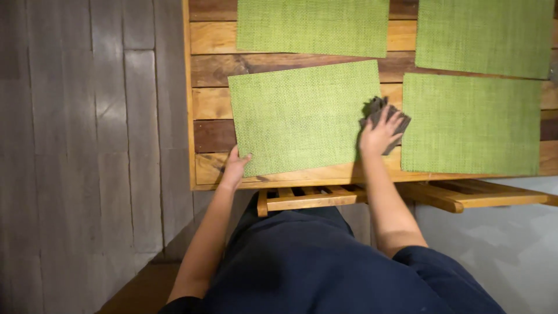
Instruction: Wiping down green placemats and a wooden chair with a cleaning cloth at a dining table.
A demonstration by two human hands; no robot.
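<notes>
Currently, notes from the head view:
Left hand: your left hand is pressing flat, fingers spread, on the near left corner of the green placemat, closed on nothing.
Right hand: your right hand is clamping down on a dark grey cloth, fingers curled over it.
Cloth position: it is sitting at the mat's right edge, partly over the strip of bare wooden table between this mat and the neighbouring mat on the right.
Hands: they are working well apart, one at each end of the mat.
Technique: you are doing well to be anchoring the corner; likely the mat will be skidding or buckling otherwise. Keeping the cloth flat under your palm looks wiser than working with a bunched edge.
Surroundings: two more mats are lying further back; slatted chairs are tucked under the near edge.
</notes>
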